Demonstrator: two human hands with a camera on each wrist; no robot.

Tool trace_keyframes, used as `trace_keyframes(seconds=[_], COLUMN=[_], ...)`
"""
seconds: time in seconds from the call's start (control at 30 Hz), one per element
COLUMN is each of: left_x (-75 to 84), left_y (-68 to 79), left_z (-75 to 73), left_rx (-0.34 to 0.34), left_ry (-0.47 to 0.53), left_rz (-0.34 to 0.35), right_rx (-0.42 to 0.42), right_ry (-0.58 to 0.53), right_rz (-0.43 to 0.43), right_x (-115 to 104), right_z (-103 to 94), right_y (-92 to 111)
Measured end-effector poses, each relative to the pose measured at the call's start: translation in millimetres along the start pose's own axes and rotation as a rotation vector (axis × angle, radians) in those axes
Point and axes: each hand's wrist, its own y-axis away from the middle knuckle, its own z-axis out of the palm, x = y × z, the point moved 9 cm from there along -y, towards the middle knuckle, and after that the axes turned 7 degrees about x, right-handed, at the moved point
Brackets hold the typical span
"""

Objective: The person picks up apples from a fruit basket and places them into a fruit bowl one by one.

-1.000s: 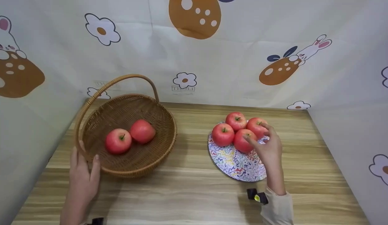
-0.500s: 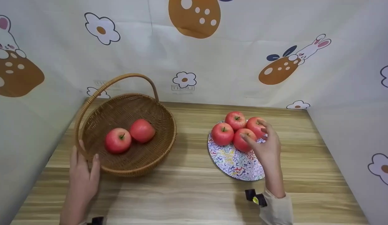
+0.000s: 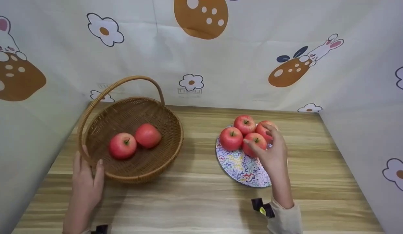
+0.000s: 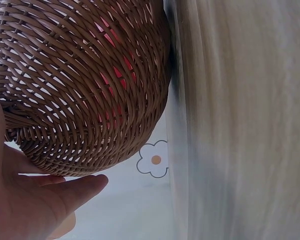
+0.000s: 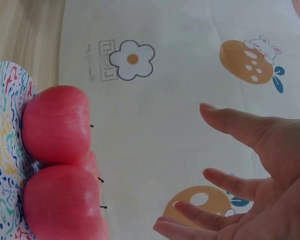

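Observation:
My left hand (image 3: 86, 183) holds the rim of a round wicker basket (image 3: 169, 130) at the near foot of its hooped handle. Its thumb and fingers lie either side of the handle foot. Inside the basket rest two red apples, one upright apple (image 3: 122, 146) and another on its side (image 3: 148, 136). In the left wrist view the woven side (image 4: 80, 90) fills much of the picture. My right hand (image 3: 274, 152), fingers spread, hovers over several apples on a patterned plate (image 3: 243, 170). Thumb and fingertips overlap the nearest apple (image 3: 257, 143) from above, while the right wrist view shows the hand (image 5: 260, 180) apart from the fruit.
Basket and plate stand on a wood-grain table (image 3: 188, 208), with a stretch of bare tabletop between them. Printed cloth walls (image 3: 220, 65) enclose the table at the back and both sides.
My right hand has shifted a little to the left over the plate, its thumb now over the nearest apple. Left hand, basket and apples stay in place.

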Motion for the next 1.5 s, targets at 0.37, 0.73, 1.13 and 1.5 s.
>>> trace_keyframes(seconds=[0.37, 0.73, 1.13, 1.5], left_x=[1.4, 2.7, 1.9, 2.6], left_y=[-1.1, -0.8, -0.3, -0.1], left_z=[0.3, -1.7, -1.5, -2.1], left_rx=[-0.004, 0.037, 0.035, 0.06], left_ry=[-0.005, 0.031, 0.023, 0.04], left_rz=[0.01, 0.046, 0.034, 0.052], right_rx=[-0.001, -0.024, -0.042, -0.103], right_ry=[-0.002, 0.003, -0.013, 0.003], right_rz=[-0.086, -0.15, -0.226, -0.225], right_x=[-15, -23, -36, -43], right_z=[14.3, 32.7, 48.5, 68.8], right_y=[9, 13, 17, 21])
